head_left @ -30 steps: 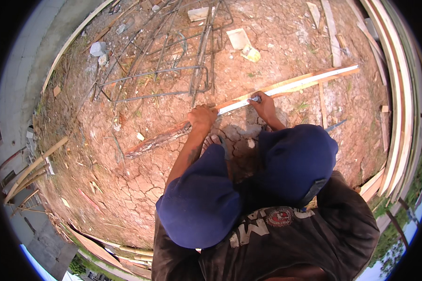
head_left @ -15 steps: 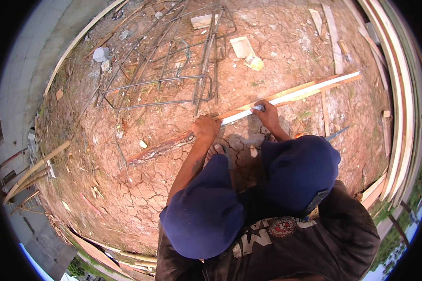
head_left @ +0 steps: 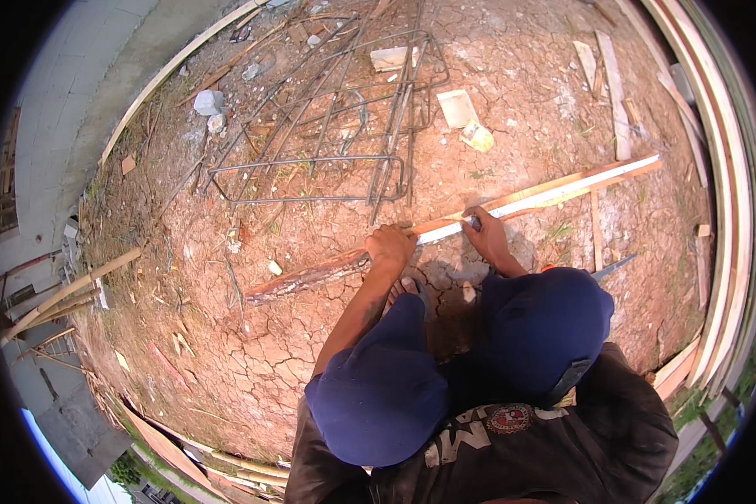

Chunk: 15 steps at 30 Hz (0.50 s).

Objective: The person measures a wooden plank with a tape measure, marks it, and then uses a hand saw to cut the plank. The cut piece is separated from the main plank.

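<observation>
A long wooden plank (head_left: 307,279) lies slantwise on the ground in front of me, its near-left part rough and bark-brown. Along its right part runs a straight white strip (head_left: 554,191); whether this is a separate straightedge or a brightly lit face, I cannot tell. My left hand (head_left: 390,247) is closed over the plank at the strip's left end. A short way to the right, my right hand (head_left: 490,238) pinches a small grey thing (head_left: 474,223) against the strip. Its kind is mostly hidden by my fingers.
Bent steel rebar frames (head_left: 311,200) lie beyond the plank. A pale open box (head_left: 457,109) and a grey stone (head_left: 209,102) are farther off. A saw blade (head_left: 617,266) shows beside my right knee. Long timbers (head_left: 735,185) line the right side; a concrete wall (head_left: 76,92) stands left.
The whole view has shifted slightly, so everything appears a little lower and farther right. Both hands keep about the same places on the plank and strip.
</observation>
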{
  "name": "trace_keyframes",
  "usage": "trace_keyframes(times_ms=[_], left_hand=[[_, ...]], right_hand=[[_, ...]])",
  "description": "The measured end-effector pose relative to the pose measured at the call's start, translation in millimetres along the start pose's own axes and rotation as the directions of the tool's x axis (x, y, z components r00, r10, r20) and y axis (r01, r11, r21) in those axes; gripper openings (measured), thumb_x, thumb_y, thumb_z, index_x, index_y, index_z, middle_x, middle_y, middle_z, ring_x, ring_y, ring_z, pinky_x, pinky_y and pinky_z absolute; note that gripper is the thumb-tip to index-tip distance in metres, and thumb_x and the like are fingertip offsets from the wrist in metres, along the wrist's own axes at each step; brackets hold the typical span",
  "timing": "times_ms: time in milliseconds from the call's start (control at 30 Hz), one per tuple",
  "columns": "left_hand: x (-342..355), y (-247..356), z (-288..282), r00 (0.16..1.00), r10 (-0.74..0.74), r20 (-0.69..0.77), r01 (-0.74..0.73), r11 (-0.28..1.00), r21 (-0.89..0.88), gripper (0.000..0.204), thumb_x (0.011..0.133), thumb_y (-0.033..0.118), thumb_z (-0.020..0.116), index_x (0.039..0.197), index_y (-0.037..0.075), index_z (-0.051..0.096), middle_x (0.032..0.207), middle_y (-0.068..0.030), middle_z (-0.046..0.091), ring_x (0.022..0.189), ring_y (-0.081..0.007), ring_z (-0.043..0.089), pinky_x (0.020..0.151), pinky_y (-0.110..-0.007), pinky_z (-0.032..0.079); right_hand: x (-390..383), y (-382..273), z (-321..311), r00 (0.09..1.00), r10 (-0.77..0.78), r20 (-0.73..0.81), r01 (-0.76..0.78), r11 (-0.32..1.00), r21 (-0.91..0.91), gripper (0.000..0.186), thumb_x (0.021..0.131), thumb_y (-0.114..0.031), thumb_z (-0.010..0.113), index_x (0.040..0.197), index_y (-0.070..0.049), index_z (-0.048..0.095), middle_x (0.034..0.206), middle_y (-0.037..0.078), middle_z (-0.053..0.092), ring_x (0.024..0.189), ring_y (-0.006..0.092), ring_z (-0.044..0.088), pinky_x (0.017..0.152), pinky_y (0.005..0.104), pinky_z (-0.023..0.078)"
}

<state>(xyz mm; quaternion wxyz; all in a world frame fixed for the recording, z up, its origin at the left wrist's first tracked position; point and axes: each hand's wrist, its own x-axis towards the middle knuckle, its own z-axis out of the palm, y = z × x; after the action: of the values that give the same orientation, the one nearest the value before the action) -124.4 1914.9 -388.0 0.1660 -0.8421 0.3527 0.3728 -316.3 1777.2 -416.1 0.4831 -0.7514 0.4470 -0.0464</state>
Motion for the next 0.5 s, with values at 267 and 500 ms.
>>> trace_keyframes(times_ms=[267,500], left_hand=[[8.9,-3.3,7.8,0.998,-0.016,-0.055,0.012,0.997,-0.07,0.061,0.092,0.055,0.057,0.123,0.004,0.07,0.127,-0.0173,0.068,0.117,-0.031,0.067,0.093,-0.043,0.054],[13.3,-0.4,20.0,0.996,0.007,-0.083,-0.02,0.987,-0.159,0.047,0.091,0.041,0.059,0.122,0.009,0.072,0.127,-0.0155,0.068,0.118,-0.03,0.066,0.096,-0.044,0.052]], right_hand=[[4.6,-19.1,37.3,0.933,-0.301,0.197,0.278,0.951,0.137,0.017,0.084,-0.017,0.078,0.09,-0.005,0.069,0.068,0.012,0.065,0.062,0.0211,0.062,0.06,0.037,0.048],[33.8,-6.0,50.7,0.858,-0.355,0.372,0.454,0.862,-0.225,0.032,0.078,-0.036,0.081,0.078,-0.005,0.077,0.074,0.02,0.069,0.07,0.0343,0.069,0.066,0.0427,0.054]])
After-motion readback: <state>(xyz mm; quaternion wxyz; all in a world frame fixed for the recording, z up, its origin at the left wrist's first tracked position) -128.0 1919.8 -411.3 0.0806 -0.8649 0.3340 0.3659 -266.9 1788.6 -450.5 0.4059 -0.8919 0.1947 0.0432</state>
